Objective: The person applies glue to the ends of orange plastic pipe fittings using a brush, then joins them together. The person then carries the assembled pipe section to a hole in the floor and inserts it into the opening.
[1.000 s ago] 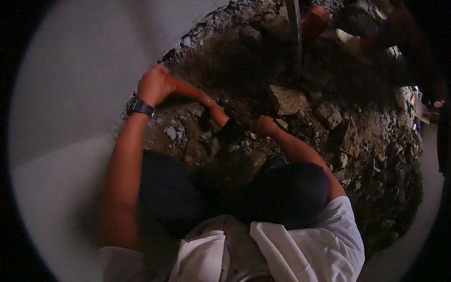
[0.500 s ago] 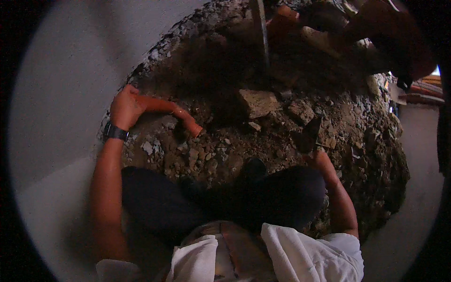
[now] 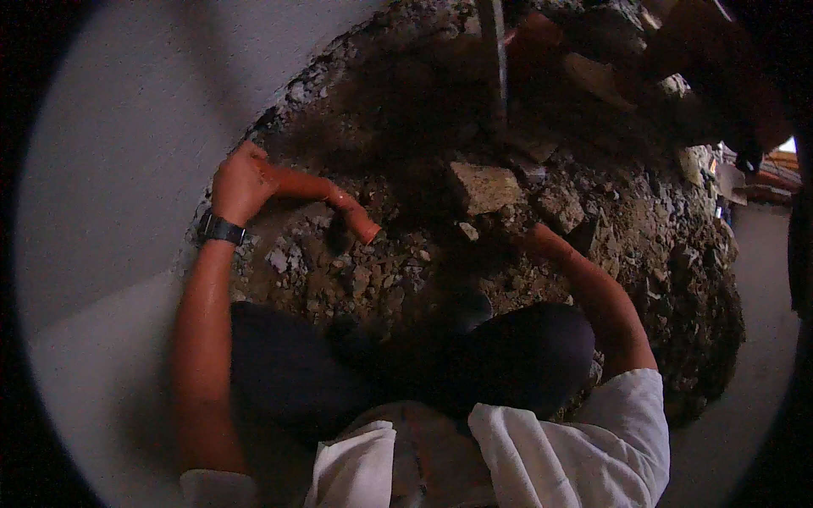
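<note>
Orange pipe (image 3: pixel 306 184): lying at left edge of rubble ground (image 3: pixel 398 275), beside grey wall (image 3: pixel 140 161). Curling left hand (image 3: pixel 240 186) round one end; resting right hand (image 3: pixel 549 242) near blocky stone (image 3: pixel 488 188), leaving unclear whether gripping anything. Seemingly steadying pipe while working ground; calling next for firm left hold.

dim and grainy, with a small glaring patch (image 3: pixel 789 146) at far right; shadow swallows the upper rubble (image 3: pixel 381 106), the right hand (image 3: pixel 544 241) looks soft, black fisheye vignetting rounds the corners.

Orange pipe (image 3: pixel 306 185), black wristwatch (image 3: pixel 223 229)
</note>
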Demonstrator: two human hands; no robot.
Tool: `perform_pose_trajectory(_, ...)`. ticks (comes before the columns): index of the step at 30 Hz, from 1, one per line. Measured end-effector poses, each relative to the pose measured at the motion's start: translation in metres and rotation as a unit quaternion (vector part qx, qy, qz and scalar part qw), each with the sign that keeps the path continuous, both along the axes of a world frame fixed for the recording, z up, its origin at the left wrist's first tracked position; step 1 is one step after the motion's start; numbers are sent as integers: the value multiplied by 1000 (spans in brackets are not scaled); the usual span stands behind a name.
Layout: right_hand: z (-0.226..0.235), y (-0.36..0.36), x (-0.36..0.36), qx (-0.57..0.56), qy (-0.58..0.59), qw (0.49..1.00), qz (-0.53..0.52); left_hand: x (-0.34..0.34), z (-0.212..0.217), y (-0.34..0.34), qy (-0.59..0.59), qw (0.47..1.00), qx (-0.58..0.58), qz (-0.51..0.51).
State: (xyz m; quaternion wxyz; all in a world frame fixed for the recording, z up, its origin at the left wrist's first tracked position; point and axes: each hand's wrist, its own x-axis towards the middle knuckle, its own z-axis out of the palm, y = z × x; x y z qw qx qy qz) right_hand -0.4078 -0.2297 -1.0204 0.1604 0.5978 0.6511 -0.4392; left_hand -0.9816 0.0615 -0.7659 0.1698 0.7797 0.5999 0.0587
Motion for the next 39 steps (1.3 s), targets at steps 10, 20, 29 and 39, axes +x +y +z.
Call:
perform_pose_trajectory(10, -3, 10, -99, 118, 121, 969, -179, -5, 12, -6, 20, 1000, -5, 16)
perform_pose_trajectory(20, -9, 27, -166, 136, 102, 984, -60, -2, 15, -10, 27, 999, -18, 14)
perform_pose_trajectory(29, -10, 88, -288, 93, 71, 992, 56, -12, 9, -3, 32, 999, -8, 0)
perform_pose_trajectory(39, 173, 25, -145, -90, 136, 942, -295, -12, 5, -4, 46, 999, 18, -3)
